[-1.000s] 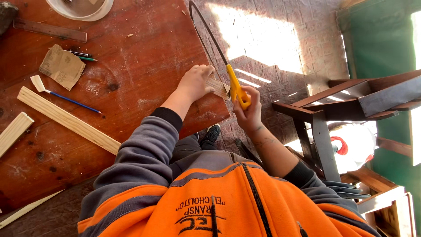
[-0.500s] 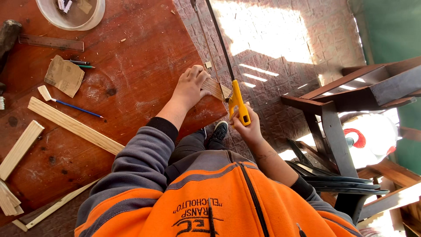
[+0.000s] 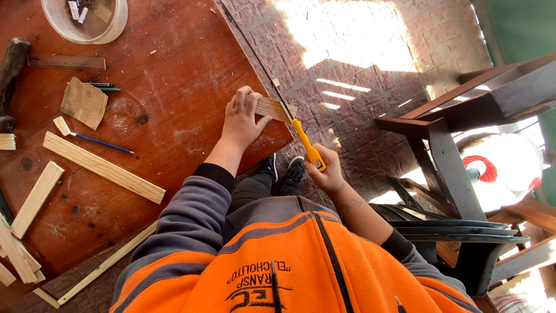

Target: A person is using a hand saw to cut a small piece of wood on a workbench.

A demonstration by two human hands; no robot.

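My left hand [image 3: 241, 117] presses a small flat wooden piece [image 3: 276, 108] down at the edge of the reddish-brown table [image 3: 174, 98]. My right hand [image 3: 325, 171] grips the yellow handle of a thin-bladed saw [image 3: 308, 146]. The dark blade runs up and away from the handle, across the end of the wooden piece where it overhangs the table edge. My grey and orange sleeves fill the bottom of the view.
Several pale wooden strips [image 3: 103, 167] lie on the left of the table. A blue-handled brush [image 3: 95, 139], a sandpaper scrap [image 3: 84, 102], a metal ruler [image 3: 66, 62] and a white bowl [image 3: 84, 20] are there too. A dark wooden bench [image 3: 463, 116] stands right, over brick paving.
The view has shifted, so the table and hands sit more central. My right hand has drawn the saw handle down and back toward me. My left hand stays on the wooden piece.
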